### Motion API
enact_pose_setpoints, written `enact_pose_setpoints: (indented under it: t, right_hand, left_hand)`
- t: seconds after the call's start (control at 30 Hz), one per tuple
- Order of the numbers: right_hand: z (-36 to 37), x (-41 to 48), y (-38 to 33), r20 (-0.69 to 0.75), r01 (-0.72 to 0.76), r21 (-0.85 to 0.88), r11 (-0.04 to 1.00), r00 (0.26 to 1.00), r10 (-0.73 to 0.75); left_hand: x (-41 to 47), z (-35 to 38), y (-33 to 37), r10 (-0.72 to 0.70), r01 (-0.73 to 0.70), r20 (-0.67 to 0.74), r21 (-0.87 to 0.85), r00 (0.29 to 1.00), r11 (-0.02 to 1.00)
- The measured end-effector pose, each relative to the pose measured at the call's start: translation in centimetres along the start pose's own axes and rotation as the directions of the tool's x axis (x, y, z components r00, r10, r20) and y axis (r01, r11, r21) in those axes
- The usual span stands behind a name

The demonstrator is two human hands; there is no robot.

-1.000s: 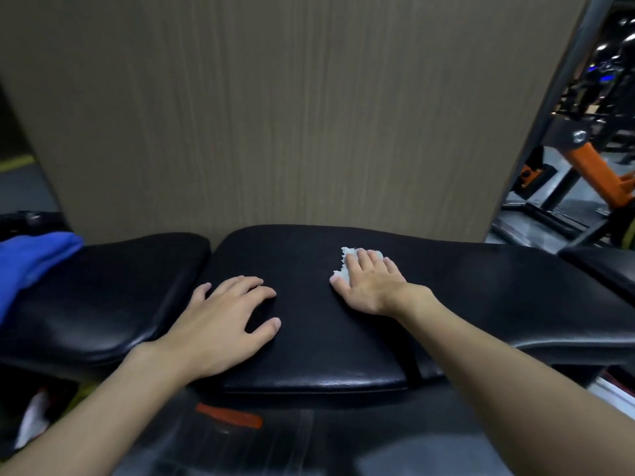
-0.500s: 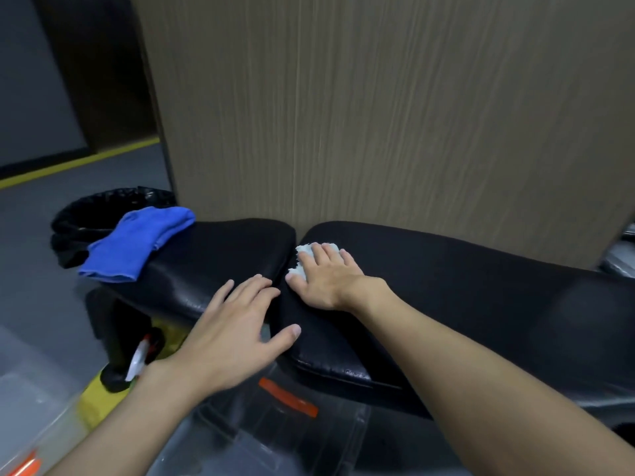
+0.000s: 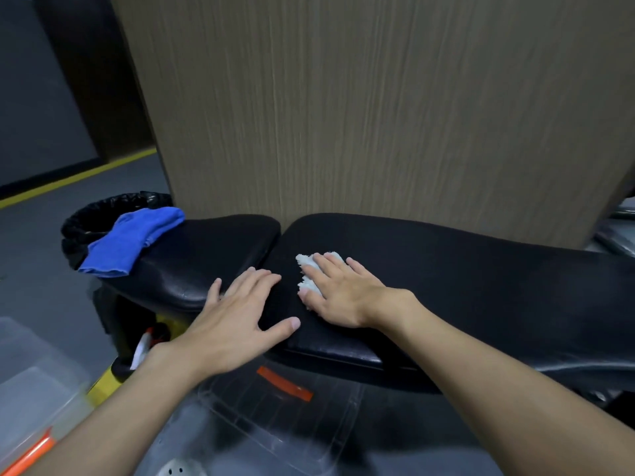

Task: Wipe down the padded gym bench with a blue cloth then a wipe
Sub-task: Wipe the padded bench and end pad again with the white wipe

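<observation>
Since the right hand (image 3: 343, 298) presses the wipe (image 3: 307, 269) flat — grip apart — at three o'clock of the spread left hand (image 3: 237, 316), it may bunch or slip free; the blue cloth (image 3: 132, 240) overhangs the worktop (image 3: 481, 286) at nine o'clock and could drop.

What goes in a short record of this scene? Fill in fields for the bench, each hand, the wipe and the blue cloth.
Bench: black, a short pad beside a long pad
Left hand: flat, spread, over the gap between the pads
Right hand: flat, pressing the wipe onto the long pad
Wipe: white, crumpled, partly under the right hand
Blue cloth: unheld, draped over the short pad's left end
</observation>
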State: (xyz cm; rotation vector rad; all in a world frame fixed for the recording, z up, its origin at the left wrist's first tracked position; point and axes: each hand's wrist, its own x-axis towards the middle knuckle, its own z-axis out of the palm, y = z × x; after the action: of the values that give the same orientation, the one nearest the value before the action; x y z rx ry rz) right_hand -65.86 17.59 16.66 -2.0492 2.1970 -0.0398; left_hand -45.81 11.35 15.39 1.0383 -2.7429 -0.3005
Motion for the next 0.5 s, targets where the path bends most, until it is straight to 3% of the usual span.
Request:
enact_pose_setpoints:
  t: [0.5]
  right_hand:
    - [-0.8, -14.9, 15.8, -0.023, -0.290, 0.044, 0.956, 0.956, 0.291]
  left_hand:
    - [4.8, 3.6, 17.2, 0.210, -0.211, 0.118, -0.004, 0.971, 0.978]
